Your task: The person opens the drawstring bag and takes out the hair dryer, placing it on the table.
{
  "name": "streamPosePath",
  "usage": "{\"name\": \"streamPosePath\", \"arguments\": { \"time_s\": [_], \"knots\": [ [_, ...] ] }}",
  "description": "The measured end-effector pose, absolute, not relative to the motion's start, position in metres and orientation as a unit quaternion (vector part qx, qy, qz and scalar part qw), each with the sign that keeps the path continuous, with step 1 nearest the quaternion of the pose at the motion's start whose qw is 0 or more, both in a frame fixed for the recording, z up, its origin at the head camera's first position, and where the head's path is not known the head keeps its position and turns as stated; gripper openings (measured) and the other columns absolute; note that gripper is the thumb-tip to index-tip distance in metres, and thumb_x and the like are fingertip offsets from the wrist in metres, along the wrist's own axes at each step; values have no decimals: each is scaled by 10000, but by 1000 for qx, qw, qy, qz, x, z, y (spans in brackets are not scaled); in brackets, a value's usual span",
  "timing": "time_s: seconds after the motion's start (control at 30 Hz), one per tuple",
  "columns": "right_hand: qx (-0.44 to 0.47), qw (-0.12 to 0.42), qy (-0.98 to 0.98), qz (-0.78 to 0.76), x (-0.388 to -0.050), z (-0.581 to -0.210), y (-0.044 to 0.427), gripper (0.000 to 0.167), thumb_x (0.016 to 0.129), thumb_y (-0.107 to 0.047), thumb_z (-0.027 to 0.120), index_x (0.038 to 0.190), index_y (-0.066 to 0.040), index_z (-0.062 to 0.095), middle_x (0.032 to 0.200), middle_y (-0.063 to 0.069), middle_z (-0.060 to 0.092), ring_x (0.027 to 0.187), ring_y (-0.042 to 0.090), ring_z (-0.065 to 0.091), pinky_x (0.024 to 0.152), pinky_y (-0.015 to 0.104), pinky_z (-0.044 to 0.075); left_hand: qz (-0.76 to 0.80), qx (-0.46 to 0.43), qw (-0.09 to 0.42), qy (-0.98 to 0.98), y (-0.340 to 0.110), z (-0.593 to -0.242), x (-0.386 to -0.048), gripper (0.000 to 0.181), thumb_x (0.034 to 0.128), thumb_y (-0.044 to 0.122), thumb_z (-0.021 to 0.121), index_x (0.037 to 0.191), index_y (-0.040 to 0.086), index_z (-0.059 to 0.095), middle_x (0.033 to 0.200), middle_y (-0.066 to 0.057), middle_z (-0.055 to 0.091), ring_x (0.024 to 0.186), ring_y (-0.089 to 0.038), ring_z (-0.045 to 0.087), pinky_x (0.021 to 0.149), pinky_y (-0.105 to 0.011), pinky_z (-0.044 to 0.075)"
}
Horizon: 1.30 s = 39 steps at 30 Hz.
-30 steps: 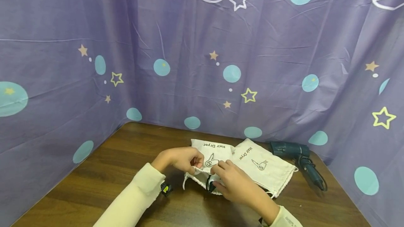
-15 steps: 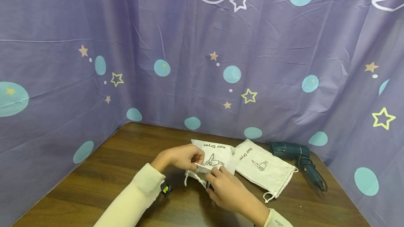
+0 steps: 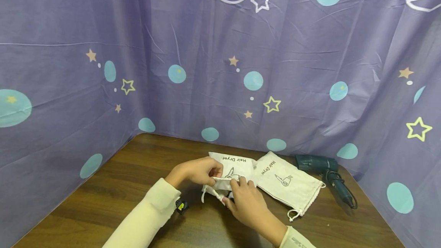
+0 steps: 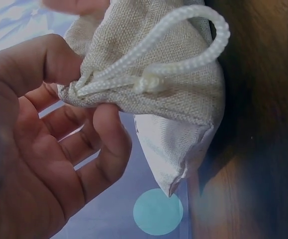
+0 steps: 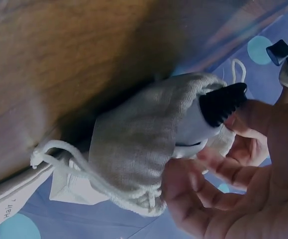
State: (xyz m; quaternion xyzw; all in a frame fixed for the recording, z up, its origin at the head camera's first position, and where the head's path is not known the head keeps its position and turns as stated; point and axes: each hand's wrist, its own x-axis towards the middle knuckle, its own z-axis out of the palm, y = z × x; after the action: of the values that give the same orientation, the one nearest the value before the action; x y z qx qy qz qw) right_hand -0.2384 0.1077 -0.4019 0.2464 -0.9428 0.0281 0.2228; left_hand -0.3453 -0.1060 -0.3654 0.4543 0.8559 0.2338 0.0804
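A pale cloth drawstring bag (image 3: pixel 237 163) printed "Hair Dryer" lies at the table's middle, its mouth toward me. With thumb and fingers my left hand (image 3: pixel 200 171) pinches one side of the mouth, beside the knotted white cord (image 4: pixel 188 64). My right hand (image 3: pixel 247 204) grips the mouth's other side, its fingers on the upper edge and its thumb low. Inside the opening sits a white appliance, probably a hair dryer (image 5: pixel 193 124), whose black ribbed end (image 5: pixel 222 104) pokes out near the right thumb. The cloth hides the rest of it.
To the right lies a flatter "Hair Dryer" drawstring bag (image 3: pixel 287 183). Beyond it, a dark green hair dryer (image 3: pixel 316 163) rests with its cord wrapped round the folded handle. A purple patterned curtain (image 3: pixel 193 98) borders the brown wooden table (image 3: pixel 148 160).
My right hand has shifted slightly left, off the appliance's black end and onto the bag's mouth. The bag's upper edge is drawn straighter between both hands. The left hand stays in place.
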Motion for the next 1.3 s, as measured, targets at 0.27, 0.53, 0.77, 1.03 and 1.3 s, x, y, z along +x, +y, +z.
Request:
{"name": "streamPosePath", "arguments": {
  "time_s": [0.27, 0.53, 0.77, 1.03, 1.3],
  "knots": [
    [228, 196, -951, 72, -239, -405, 102, 442, 916, -439, 736, 1101, -72, 574, 1002, 158, 586, 787, 309, 596, 588, 430, 520, 229, 447, 76, 861, -106, -367, -347, 253, 757, -40, 700, 802, 167, 562, 708, 112, 489, 637, -23, 452, 592, -202, 391],
    [218, 190, -952, 101, -241, -406, 98, 345, 848, -271, 799, 999, -78, 556, 913, 143, 542, 740, 302, 577, 521, 411, 500, 268, 471, 108, 834, -108, -367, -349, 151, 810, 40, 719, 877, 153, 644, 795, 102, 594, 734, -43, 566, 665, -217, 492],
    [228, 210, -946, 97, -242, -407, 99, 336, 815, -230, 816, 929, -55, 553, 880, 140, 552, 718, 295, 591, 549, 426, 515, 278, 475, 81, 831, -113, -371, -355, 70, 865, 73, 660, 931, 95, 671, 855, 65, 630, 775, -92, 599, 691, -235, 505],
    [245, 205, -943, 94, -240, -407, 102, 321, 785, -182, 828, 876, -59, 546, 838, 101, 530, 669, 228, 559, 531, 359, 485, 214, 452, -39, 865, -121, -388, -366, 363, 774, -58, 643, 1090, 120, 663, 1100, 3, 615, 1060, -211, 554, 924, -385, 478],
    [258, 209, -938, 99, -241, -404, 111, 303, 751, -123, 807, 842, -80, 521, 804, 80, 518, 665, 242, 559, 537, 373, 447, 142, 420, -89, 892, -129, -395, -379, 564, 826, -193, 585, 1239, 190, 613, 1281, 36, 553, 1151, -167, 492, 965, -357, 470]
  ]
}}
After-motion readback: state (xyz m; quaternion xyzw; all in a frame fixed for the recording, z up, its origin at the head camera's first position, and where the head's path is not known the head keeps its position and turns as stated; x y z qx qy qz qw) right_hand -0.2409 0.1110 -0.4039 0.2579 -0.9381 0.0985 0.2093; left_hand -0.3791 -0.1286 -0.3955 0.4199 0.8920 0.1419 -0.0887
